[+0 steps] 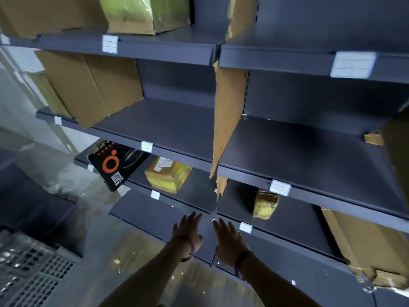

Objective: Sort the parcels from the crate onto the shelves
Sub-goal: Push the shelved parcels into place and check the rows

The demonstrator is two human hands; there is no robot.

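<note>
A person's left hand point(188, 231) and right hand point(228, 242) reach side by side toward the front edge of the lowest shelf point(155, 216) of a dark grey rack, at the seam where its two bays meet. The fingers of both hands are straight and spread apart, with no parcel in them; whether they touch the shelf cannot be told. Each wrist wears a thin band (the left one point(190, 248), the right one point(239, 261)).

The parcels in view already sit on the shelves. One tier above the hands, in the left bay, a black box with an orange ring point(115, 165) leans over the shelf edge, and a yellow-taped cardboard parcel point(166, 176) lies just beside it. In the right bay a small yellow-green parcel point(264, 204) stands near the worn cardboard divider point(228, 111) between the bays, and a large battered carton point(358, 244) fills the far right. Higher up on the left are a plain brown carton point(93, 85) and, on the top tier, a green-wrapped box point(143, 14). White label tags point(353, 64) are clipped to the shelf edges.

A wire-mesh crate point(28, 269) stands on the floor point(132, 262) at lower left, well apart from the hands; its contents are too blurred to make out.
</note>
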